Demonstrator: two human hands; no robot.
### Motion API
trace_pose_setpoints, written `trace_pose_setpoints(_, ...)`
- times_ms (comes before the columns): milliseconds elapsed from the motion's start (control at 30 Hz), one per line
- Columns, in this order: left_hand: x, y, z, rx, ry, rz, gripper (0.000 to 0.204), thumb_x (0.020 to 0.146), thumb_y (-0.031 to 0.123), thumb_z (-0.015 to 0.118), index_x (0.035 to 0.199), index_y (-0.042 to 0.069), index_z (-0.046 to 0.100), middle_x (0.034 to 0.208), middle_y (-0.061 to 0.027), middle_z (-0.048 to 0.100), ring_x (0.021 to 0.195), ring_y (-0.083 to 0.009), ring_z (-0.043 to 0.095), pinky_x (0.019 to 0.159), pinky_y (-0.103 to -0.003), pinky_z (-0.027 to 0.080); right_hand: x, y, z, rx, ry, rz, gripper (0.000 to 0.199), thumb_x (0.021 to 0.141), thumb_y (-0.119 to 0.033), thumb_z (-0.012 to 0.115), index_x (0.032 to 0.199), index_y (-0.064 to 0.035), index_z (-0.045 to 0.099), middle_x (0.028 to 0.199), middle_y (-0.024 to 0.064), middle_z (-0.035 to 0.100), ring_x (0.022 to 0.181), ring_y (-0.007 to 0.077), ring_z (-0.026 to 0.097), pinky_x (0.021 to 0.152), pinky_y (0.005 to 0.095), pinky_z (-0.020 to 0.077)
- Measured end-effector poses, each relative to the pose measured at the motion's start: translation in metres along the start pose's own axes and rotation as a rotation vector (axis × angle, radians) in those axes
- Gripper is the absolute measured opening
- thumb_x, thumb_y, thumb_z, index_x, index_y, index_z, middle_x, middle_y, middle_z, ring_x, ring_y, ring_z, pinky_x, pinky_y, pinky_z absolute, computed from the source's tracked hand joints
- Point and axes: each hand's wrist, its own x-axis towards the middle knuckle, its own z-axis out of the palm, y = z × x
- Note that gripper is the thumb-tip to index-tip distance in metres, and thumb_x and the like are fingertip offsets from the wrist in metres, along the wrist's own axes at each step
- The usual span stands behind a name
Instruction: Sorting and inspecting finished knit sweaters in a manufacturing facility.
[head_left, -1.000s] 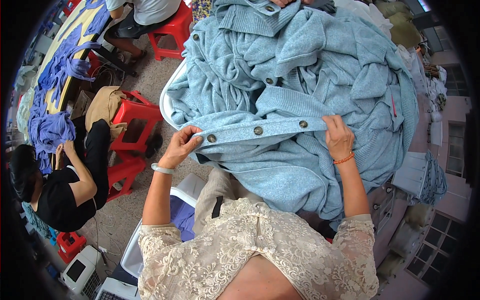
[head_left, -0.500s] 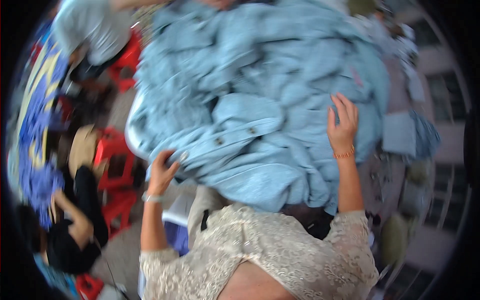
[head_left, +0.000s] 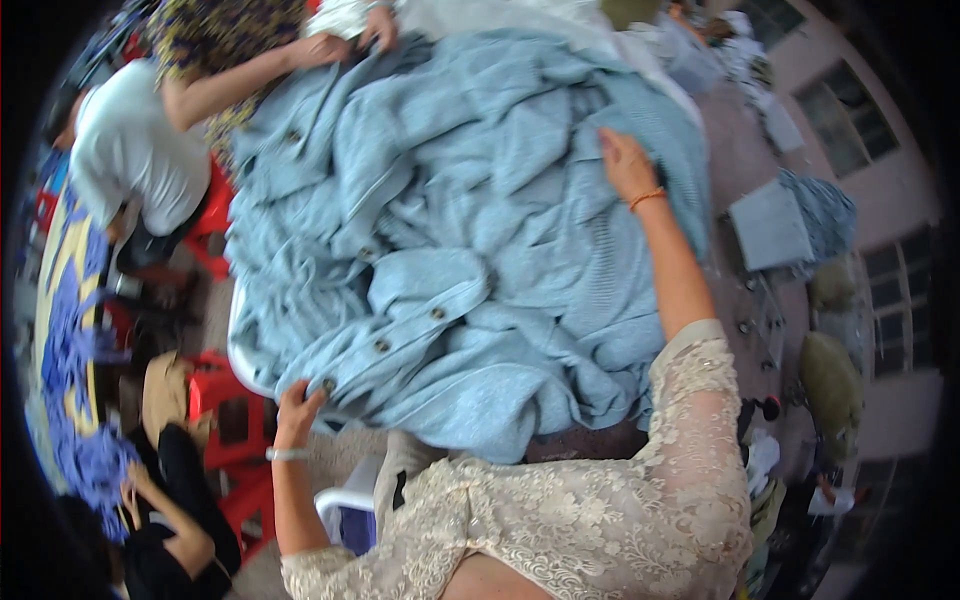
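A heap of pale-blue knitwear [head_left: 520, 190] lies on a white-edged support [head_left: 236, 347]. Its button band [head_left: 409, 330], taut between both hands a second ago, now lies slack across the heap's near left part; a co-worker's forearm [head_left: 240, 88] has come over its far left corner. Left of the heap, a red stool [head_left: 208, 388]; right, a pale box [head_left: 770, 228]. Right hand [head_left: 630, 168]: on the heap's right side, fingers close together, grip indeterminable. Left hand [head_left: 296, 415]: at the heap's near left edge, thumb and forefinger slightly parted beside the band's end, hold unclear.
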Motion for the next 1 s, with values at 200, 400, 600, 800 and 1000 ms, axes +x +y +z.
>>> trace_pose_setpoints(200,-0.006,-0.003,0.005,-0.36,-0.019,-0.066,0.014,0.082,0.012,0.063,0.09,0.001,0.063,0.077,0.0056,0.055,0.07,-0.005,0.046,0.062,-0.022,0.037,0.037,0.017,0.0,-0.143,-0.058,0.289,0.028,0.085,-0.008,0.041,0.106,0.0005,0.058,0.104,0.0244,0.06,0.095,0.0421,0.057,0.081,0.0472,0.0457)
trace_pose_setpoints(400,-0.018,-0.006,0.004,-0.531,-0.039,-0.128,0.018,0.085,0.013,0.064,0.098,0.001,0.062,0.085,0.0037,0.061,0.075,-0.003,0.051,0.068,-0.018,0.04,-0.037,-0.091,-0.027,0.466,-0.12,0.27,0.033,0.094,-0.016,0.049,0.122,0.0006,0.053,0.107,0.0108,0.063,0.092,0.0156,0.06,0.079,0.0285,0.0482)
trace_pose_setpoints(600,-0.014,0.002,0.007,-0.611,-0.076,-0.141,0.017,0.085,0.015,0.064,0.097,0.003,0.063,0.085,0.004,0.062,0.074,-0.0036,0.052,0.066,-0.018,0.041,-0.144,-0.263,0.023,0.866,-0.622,-0.207,0.039,0.079,-0.009,0.067,0.117,-0.0051,0.058,0.074,0.0059,0.052,0.058,0.0137,0.049,0.053,0.0254,0.0407)
trace_pose_setpoints(800,-0.018,-0.002,0.005,-0.784,-0.124,-0.169,0.017,0.086,0.01,0.063,0.101,0.003,0.062,0.09,-0.0002,0.065,0.078,-0.0059,0.059,0.07,-0.02,0.046,-0.171,-0.329,0.078,0.836,-0.637,-0.486,0.043,0.079,-0.019,0.067,0.12,-0.0089,0.057,0.077,0.0061,0.053,0.059,0.019,0.055,0.053,0.03,0.0455)
trace_pose_setpoints(1000,-0.023,-0.007,0.01,-0.936,-0.143,-0.193,0.018,0.085,0.008,0.063,0.102,0.001,0.061,0.091,-0.0027,0.066,0.075,-0.008,0.062,0.068,-0.021,0.05,-0.175,-0.347,0.095,0.871,-0.668,-0.507,0.041,0.08,-0.019,0.064,0.119,-0.0088,0.057,0.078,0.0055,0.054,0.061,0.0206,0.057,0.053,0.032,0.0464)
